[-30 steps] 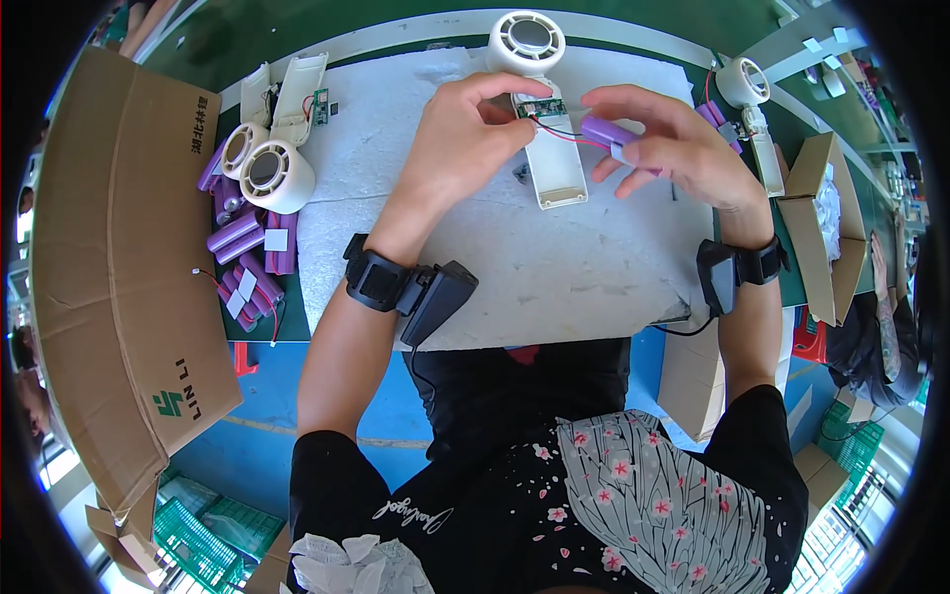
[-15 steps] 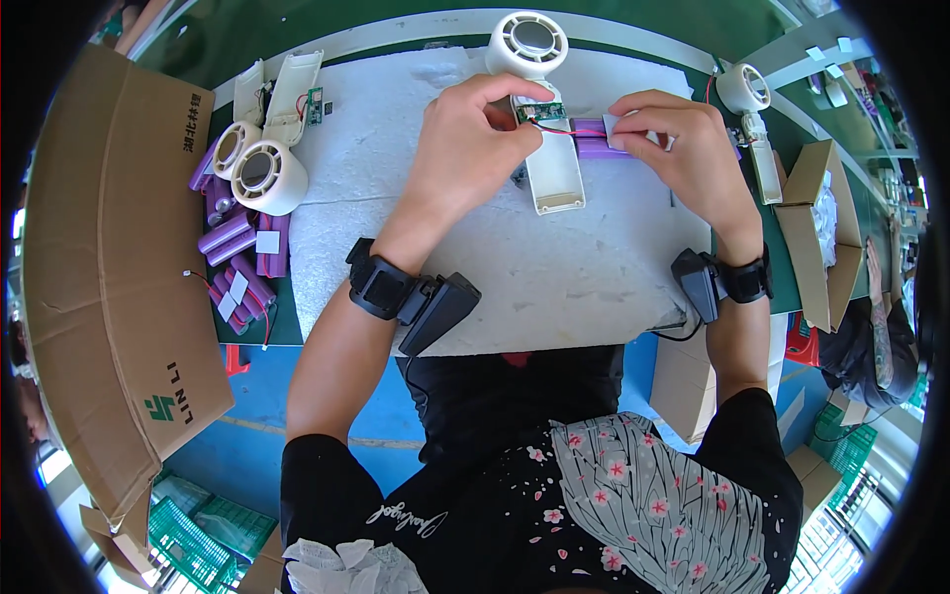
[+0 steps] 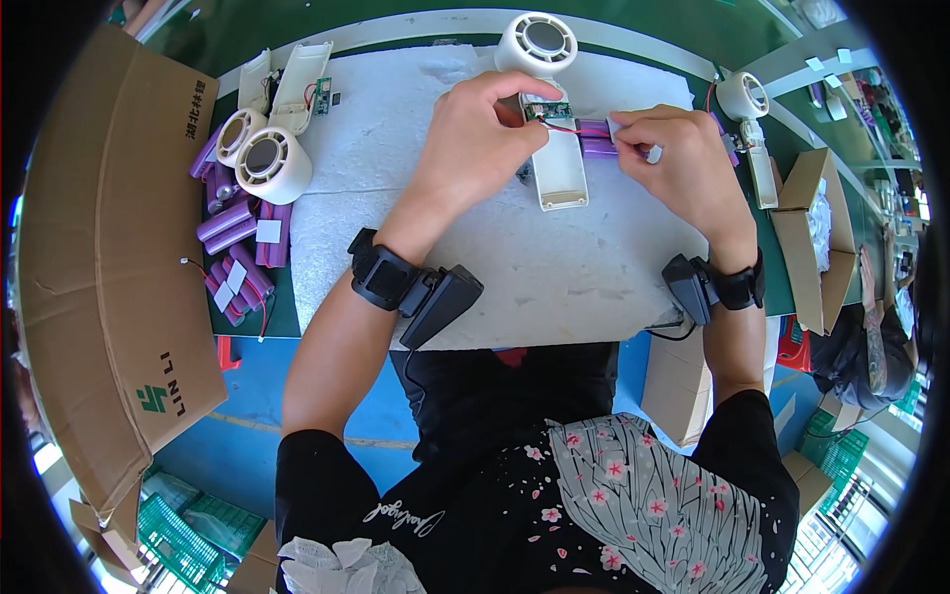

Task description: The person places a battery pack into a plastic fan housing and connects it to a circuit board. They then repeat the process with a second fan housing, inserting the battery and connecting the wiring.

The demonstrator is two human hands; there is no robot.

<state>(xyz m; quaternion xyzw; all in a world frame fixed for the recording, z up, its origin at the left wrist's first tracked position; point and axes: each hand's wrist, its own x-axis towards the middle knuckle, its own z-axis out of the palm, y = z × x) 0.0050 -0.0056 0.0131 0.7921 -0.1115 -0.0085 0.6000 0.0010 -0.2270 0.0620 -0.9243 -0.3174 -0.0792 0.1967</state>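
Lettering in black marks the brown carton (image 3: 129, 257) on the left in two places, the lower set beside a green emblem (image 3: 151, 399). White script (image 3: 404, 515) crosses the front of the person's black shirt (image 3: 465, 515), and white labels (image 3: 268, 231) sit on the purple battery packs (image 3: 228, 226) along the left side of the table.

Both forearms reach up from below, a black strap on each wrist, elbows bent outward. The left hand (image 3: 485, 134) sits palm down, thumb and index finger curved about the green circuit board (image 3: 549, 111) in the cream housing (image 3: 561, 180); whether they pinch the board or only steady it, I cannot tell. The housing lies on the white foam mat (image 3: 445, 267), its round fan head (image 3: 539, 42) pointing away from the person.

The right hand (image 3: 678, 163) angles inward, thumb and index finger drawn together on a small white tab (image 3: 655, 154) at the right end of a purple pack (image 3: 598, 148). That pack lies just right of the housing, with red and black wires (image 3: 566, 130) running toward the board.
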